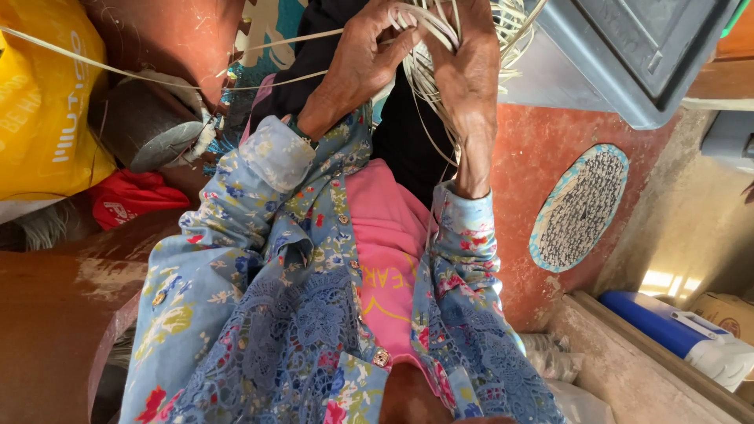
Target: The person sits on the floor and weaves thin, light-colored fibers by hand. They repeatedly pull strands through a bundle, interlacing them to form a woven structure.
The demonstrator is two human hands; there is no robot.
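Pale thin cane strips, a loose woven bundle at the far middle of the scene, are gripped by both hands: the left hand pinches several strands, the right hand curls around the bundle (fingertips hidden). A round blue-rimmed woven mat lies right; a yellow plastic bag sits far left.

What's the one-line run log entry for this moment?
left hand: gripping pale thin cane strips | right hand: gripping same strips | round woven blue-rimmed mat: on floor, apart
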